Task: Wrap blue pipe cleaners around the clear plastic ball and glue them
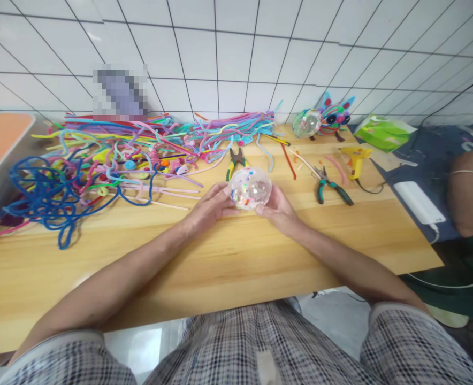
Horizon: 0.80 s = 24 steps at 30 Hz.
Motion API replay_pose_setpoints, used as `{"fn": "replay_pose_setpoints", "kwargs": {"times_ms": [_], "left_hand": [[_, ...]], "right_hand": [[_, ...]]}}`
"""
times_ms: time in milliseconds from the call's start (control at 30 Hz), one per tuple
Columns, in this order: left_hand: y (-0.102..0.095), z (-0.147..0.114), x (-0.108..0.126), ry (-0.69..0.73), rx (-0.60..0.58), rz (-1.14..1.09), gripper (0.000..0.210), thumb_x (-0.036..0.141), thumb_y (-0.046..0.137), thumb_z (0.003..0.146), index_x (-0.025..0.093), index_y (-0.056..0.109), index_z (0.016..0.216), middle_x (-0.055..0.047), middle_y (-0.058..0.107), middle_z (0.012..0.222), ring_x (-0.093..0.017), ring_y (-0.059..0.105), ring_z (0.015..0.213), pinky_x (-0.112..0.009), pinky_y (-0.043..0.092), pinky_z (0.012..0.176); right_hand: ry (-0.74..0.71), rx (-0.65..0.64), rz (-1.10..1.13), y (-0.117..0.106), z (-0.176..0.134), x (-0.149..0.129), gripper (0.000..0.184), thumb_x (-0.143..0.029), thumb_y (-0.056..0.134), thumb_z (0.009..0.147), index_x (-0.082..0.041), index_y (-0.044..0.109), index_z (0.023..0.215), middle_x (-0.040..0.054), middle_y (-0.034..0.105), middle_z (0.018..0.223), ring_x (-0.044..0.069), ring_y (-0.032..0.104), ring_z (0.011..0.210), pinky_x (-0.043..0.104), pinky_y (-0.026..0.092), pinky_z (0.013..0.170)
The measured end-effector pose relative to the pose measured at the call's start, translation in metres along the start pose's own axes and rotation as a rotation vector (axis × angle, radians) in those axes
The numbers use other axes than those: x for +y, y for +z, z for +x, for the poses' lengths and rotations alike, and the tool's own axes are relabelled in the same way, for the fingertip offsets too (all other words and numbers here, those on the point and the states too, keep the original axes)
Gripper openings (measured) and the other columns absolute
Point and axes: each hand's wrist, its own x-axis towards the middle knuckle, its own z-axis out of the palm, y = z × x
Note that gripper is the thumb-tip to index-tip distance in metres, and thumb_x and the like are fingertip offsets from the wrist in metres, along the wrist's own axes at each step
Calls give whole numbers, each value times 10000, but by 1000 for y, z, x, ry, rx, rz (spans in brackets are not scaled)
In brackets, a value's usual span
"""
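Between my two hands, above the wooden table (236,251), is a clear round ball (251,188) with colourful specks in it. My left hand (214,206) grips its left side, and my right hand (277,209) grips its right side with the thumb at the lower front. Some fingers of both hands are hidden around the ball. Just behind it lie yellow-and-green cutting pliers (235,162). To the right, teal-handled pliers (333,188) rest with their handles apart.
A heap of pipe cleaners (124,144) and a blue tangle (55,187) cover the left back. At the back right stand a colourful pipe-cleaner figure (333,118), a yellow glue gun (356,159) and a green packet (384,132). Another person's arm (469,192) is at far right.
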Motion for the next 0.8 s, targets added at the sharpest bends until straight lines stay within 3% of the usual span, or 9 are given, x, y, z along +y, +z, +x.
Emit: {"fn": "replay_pose_setpoints", "kwargs": {"times_ms": [67, 167, 300, 433, 567, 700, 800], "left_hand": [[6, -3, -3, -97, -53, -34, 664, 705, 925, 854, 222, 733, 1268, -107, 854, 1244, -251, 852, 1013, -366, 702, 910], [14, -5, -2, -166, -147, -80, 673, 749, 804, 940, 225, 719, 1353, -148, 842, 1321, -306, 859, 1097, -429, 702, 989], [16, -7, 6, -94, -121, -114, 643, 670, 826, 937, 278, 681, 1426, -104, 819, 1394, -319, 842, 1170, -457, 711, 998], [11, -3, 7, -18, -22, -45, 648, 606, 924, 848, 249, 690, 1336, -96, 829, 1324, -317, 824, 1188, -470, 702, 1014], [10, -2, 1, 83, 67, 14, 737, 602, 1014, 730, 241, 680, 1279, -81, 814, 1320, -331, 790, 1254, -509, 647, 1108], [16, -7, -1, 155, 33, 104, 764, 675, 979, 758, 215, 686, 1294, -123, 760, 1445, -372, 685, 1431, -508, 552, 1222], [18, -11, 0, 201, 16, 234, 900, 667, 1001, 715, 208, 642, 1400, -144, 716, 1516, -394, 626, 1490, -490, 523, 1242]], "right_hand": [[-75, 62, -110, 1, -3, 5, 1061, -653, 1040, 661, -323, 513, 1522, 133, 568, 1701, 362, 597, 1538, 555, 503, 1298], [-146, 94, -260, 1, -7, 11, 1129, -649, 1048, 662, -305, 456, 1560, 174, 557, 1685, 388, 562, 1560, 599, 428, 1351], [-165, -3, -261, -7, -6, 9, 1116, -710, 1007, 694, -339, 441, 1581, 154, 522, 1725, 388, 510, 1614, 624, 371, 1388], [-96, -12, -121, -18, 3, 6, 1019, -806, 911, 748, -360, 479, 1556, 137, 522, 1736, 382, 556, 1580, 624, 447, 1328], [-34, -14, -78, -19, 6, 8, 1017, -733, 959, 725, -358, 494, 1548, 124, 563, 1704, 371, 562, 1580, 607, 453, 1325], [-10, -41, -65, -15, 3, 13, 994, -692, 960, 738, -343, 502, 1548, 117, 544, 1739, 372, 536, 1615, 598, 447, 1334], [-23, -72, -33, -13, 3, 13, 927, -651, 947, 771, -343, 518, 1534, 100, 566, 1734, 357, 537, 1621, 586, 437, 1340]]}}
